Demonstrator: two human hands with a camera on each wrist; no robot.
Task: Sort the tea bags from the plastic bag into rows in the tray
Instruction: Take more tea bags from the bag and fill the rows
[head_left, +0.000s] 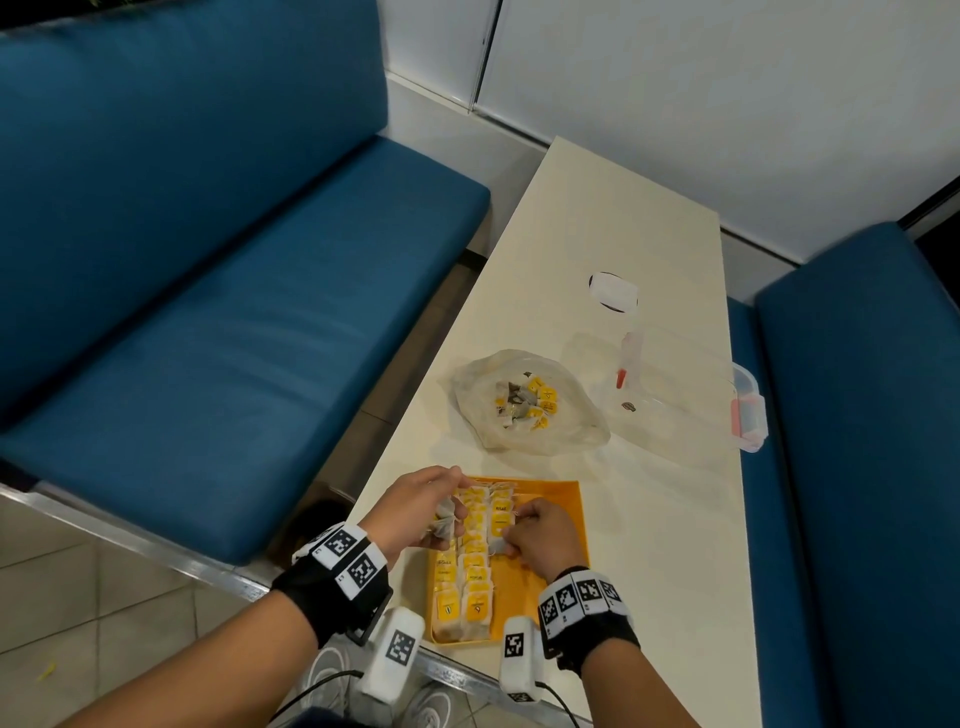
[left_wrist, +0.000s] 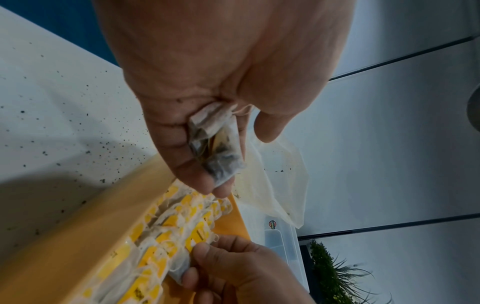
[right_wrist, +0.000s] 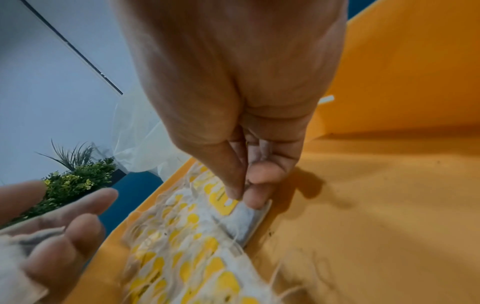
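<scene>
Left hand: our left hand (head_left: 415, 506) curls round a small bunch of spare tea bags (left_wrist: 215, 144) at the tray's left edge.
Tray: the orange tray (head_left: 563, 499) sits on the near end of the table (head_left: 623, 218); we judge its left part filled with rows of laid tea bags (head_left: 470, 566), its right part bare.
Right hand: our right hand (head_left: 545, 535) pinches one tea bag (right_wrist: 242, 223) between thumb and fingertips at the right edge of the rows, touching the tray floor.
Look: thin white paper pouches, dark leaf inside, yellow tags, loose strings that tangle.
Plastic bag: the plastic bag (head_left: 524, 400) lies beyond the tray, open, with a cluster of bags left inside.
Progress: we reckon roughly halfway.
</scene>
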